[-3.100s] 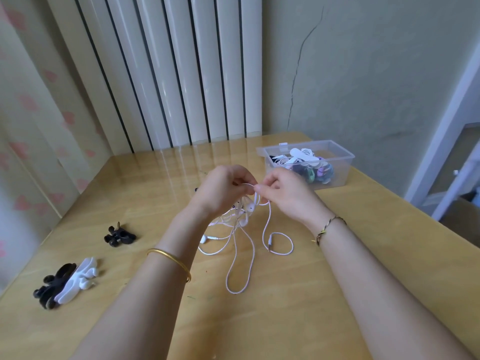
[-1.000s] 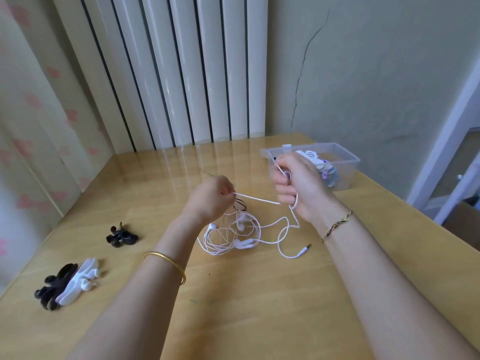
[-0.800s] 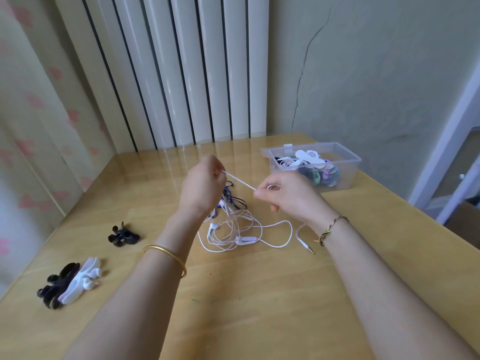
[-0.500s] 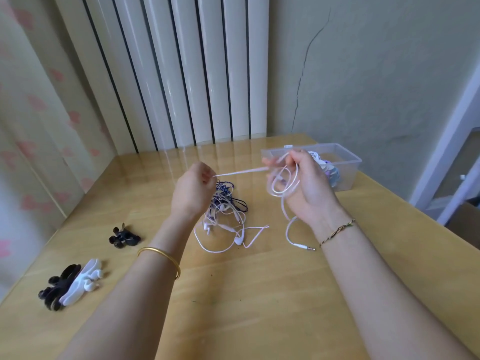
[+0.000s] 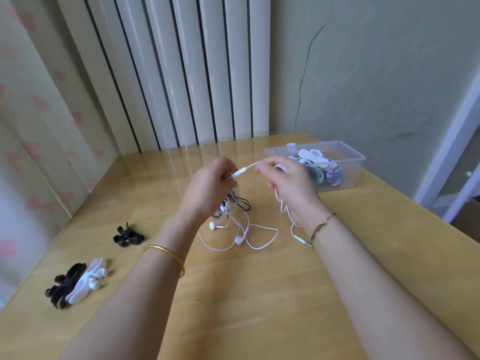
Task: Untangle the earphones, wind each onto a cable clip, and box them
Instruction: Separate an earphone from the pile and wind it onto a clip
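Wooden table (image 5: pixel 259 294), white earphone cable (image 5: pixel 244 170) between both grips.

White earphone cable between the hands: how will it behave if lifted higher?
Probably floppy: the thin white earphone cable sags in loops on the wooden table. Likely light, held by fingertips of the left hand and right hand. It may drag the dark tangled cable along.

Right hand (image 5: pixel 288 188) is motion-blurred; how many turns of the white earphone cable (image 5: pixel 259 239) lie in its grip cannot be told. Left hand (image 5: pixel 207 188) hides the top of the tangled earphones (image 5: pixel 233 206). Contents of the clear box (image 5: pixel 348 175) are too small to separate. Both forearms and the bench (image 5: pixel 259 294) are cut by the lower edge.
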Demonstrator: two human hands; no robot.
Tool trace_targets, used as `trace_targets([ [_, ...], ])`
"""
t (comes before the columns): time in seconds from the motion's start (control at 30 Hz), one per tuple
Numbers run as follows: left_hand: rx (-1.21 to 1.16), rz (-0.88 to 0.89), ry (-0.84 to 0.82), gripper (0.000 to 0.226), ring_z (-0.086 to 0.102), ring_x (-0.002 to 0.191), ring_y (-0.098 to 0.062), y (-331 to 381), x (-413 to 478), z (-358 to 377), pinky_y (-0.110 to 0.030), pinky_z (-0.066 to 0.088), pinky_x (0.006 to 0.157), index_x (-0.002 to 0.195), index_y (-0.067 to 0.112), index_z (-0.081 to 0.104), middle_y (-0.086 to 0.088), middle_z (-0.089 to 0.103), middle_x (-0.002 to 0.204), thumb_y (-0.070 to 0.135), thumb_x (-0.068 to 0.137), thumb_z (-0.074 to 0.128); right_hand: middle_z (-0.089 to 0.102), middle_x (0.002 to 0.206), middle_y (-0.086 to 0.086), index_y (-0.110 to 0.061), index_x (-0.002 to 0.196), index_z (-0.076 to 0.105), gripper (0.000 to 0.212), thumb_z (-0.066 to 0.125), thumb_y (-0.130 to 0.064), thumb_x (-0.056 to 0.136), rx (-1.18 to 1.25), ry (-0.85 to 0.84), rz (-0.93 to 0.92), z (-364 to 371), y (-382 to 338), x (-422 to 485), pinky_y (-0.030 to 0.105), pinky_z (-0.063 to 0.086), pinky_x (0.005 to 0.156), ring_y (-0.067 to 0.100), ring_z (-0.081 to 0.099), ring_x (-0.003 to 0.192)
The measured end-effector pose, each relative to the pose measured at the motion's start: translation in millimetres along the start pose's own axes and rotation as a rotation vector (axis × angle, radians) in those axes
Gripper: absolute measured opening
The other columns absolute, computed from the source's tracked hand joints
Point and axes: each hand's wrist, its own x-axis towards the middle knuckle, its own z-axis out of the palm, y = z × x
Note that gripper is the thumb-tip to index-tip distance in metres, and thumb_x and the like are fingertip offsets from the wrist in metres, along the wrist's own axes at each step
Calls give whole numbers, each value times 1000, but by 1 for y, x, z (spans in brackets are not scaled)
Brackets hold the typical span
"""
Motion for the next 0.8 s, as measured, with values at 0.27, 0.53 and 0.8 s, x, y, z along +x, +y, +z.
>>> trace_targets([
  [0.27, 138, -166, -124, 8, 57, 92, -27, -27, -6, 14, -31, 42, 70, 95, 14, 64, -4, 61, 95, 14, 89, 60, 50, 51, 2, -17, 69, 38, 27, 40, -11, 95, 938, 66, 370, -12, -6, 11, 33, 46, 66, 16, 55, 50],
  [0.53, -76, -124, -25, 24, 49, 79, -5, -7, 0, 15, -3, 36, 66, 97, 13, 59, -1, 45, 98, 1, 79, 68, 62, 60, -4, -15, 81, 65, 14, 69, -27, 83, -374, -228, 117, 1, 12, -5, 21, 32, 48, -1, 41, 45],
  [0.8, -179, -146, -61, 27, 54, 65, -16, -8, -2, 8, -25, 41, 58, 69, 20, 52, -4, 62, 71, 8, 78, 74, 57, 47, 6, -9, 71, 63, 10, 63, -8, 81, -58, -25, 200, 0, 5, 1, 18, 26, 35, 20, 42, 49],
])
